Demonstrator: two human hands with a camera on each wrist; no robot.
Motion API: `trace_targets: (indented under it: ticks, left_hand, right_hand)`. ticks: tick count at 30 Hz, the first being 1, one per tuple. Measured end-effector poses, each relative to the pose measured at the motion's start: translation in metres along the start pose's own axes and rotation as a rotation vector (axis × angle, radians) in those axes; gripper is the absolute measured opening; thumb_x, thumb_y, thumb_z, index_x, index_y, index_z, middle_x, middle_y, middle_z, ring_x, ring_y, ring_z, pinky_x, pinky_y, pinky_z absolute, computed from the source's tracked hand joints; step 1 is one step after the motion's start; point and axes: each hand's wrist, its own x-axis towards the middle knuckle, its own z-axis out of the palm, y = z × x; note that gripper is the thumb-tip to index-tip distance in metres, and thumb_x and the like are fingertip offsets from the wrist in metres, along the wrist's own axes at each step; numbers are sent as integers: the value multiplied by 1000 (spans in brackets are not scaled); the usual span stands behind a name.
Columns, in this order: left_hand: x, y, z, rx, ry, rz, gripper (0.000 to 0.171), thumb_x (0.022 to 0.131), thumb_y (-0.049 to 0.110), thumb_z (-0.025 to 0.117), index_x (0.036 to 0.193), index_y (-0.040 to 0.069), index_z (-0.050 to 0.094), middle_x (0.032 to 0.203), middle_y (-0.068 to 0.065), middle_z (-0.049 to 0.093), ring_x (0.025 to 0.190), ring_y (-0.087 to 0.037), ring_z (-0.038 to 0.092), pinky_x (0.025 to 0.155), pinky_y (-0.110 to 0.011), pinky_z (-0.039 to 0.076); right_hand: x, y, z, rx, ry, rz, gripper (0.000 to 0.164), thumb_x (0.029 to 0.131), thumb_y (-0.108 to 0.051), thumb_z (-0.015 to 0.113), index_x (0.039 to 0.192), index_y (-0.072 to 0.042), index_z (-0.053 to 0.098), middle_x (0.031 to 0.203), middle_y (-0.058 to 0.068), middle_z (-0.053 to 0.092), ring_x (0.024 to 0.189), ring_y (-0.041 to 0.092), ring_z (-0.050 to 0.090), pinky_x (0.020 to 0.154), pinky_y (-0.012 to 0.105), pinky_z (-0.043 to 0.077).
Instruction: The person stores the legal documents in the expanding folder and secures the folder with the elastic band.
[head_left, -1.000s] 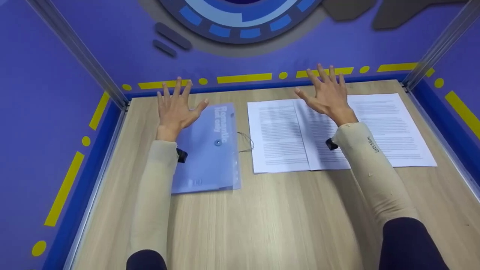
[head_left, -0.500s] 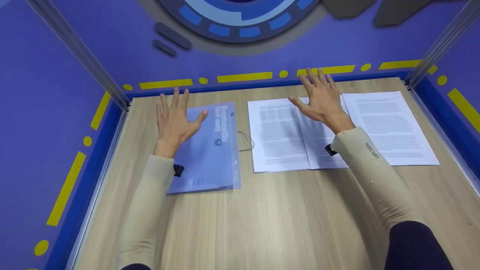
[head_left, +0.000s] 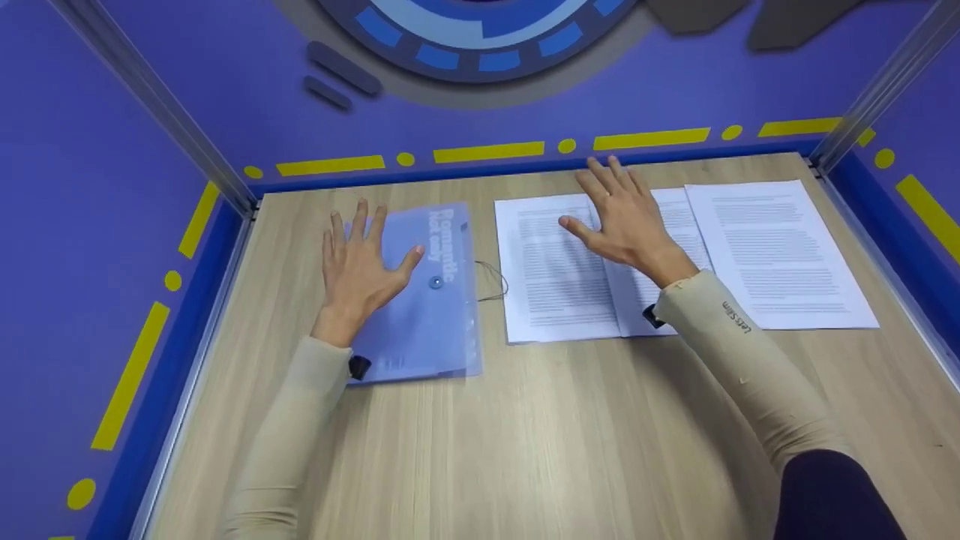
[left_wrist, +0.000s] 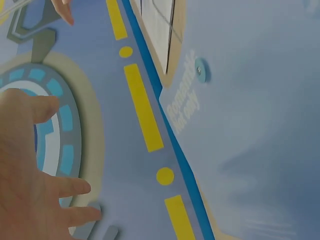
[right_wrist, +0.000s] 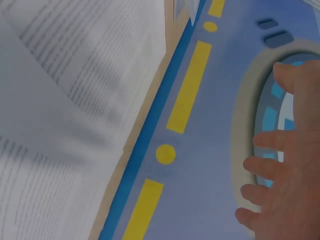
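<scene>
A translucent blue document folder [head_left: 427, 337] with a round button [head_left: 436, 283] and a dark string [head_left: 491, 281] lies at the left of the table. Over its upper left part hovers my left hand [head_left: 360, 274], fingers spread and holding nothing. Printed sheets lie side by side on the right: a left sheet [head_left: 555, 300], a partly covered middle sheet [head_left: 637, 315] and a right sheet [head_left: 787, 255]. My right hand [head_left: 626, 225], also spread, is above the middle sheet and hides part of it. In the left wrist view the folder [left_wrist: 250, 125] shows beyond the hand.
A wooden tabletop [head_left: 525, 435] carries everything. Blue panels with yellow marks enclose it: a back wall [head_left: 487, 120], a left wall [head_left: 90, 262] and a right wall [head_left: 922, 172]. Metal corner posts, including the left post [head_left: 157, 97], stand at the back.
Both hands have come down and nearer the body, with fingers still spread. The right hand has also shifted left, uncovering more of the right sheet. Folder and sheets have stayed put.
</scene>
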Motion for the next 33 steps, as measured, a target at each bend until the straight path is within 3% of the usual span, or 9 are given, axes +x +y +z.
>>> trace_targets:
  ticks: [16,23,33]
  left_hand:
    - [-34,17,18,2,-34,30,94,98,75,49,168,14,34,176,-17,26,160,-58,12,130,-68,15]
    - [-48,22,29,-22,-45,28,93,98,73,52,167,13,37,175,-19,28,159,-59,16,129,-68,18]
    - [-67,33,48,-20,-78,71,93,96,70,56,165,11,41,171,-22,35,157,-59,24,128,-68,24]
  right_hand:
    - [-5,-38,30,26,11,-136,87,103,-66,52,166,-9,38,176,16,29,165,41,18,133,60,13]
    - [-6,-53,43,32,-48,-168,87,104,-68,47,167,-10,36,177,14,26,165,39,17,134,59,14]
    - [-13,-71,65,105,-95,-241,85,104,-64,52,166,-7,37,176,15,29,164,37,21,133,56,20]
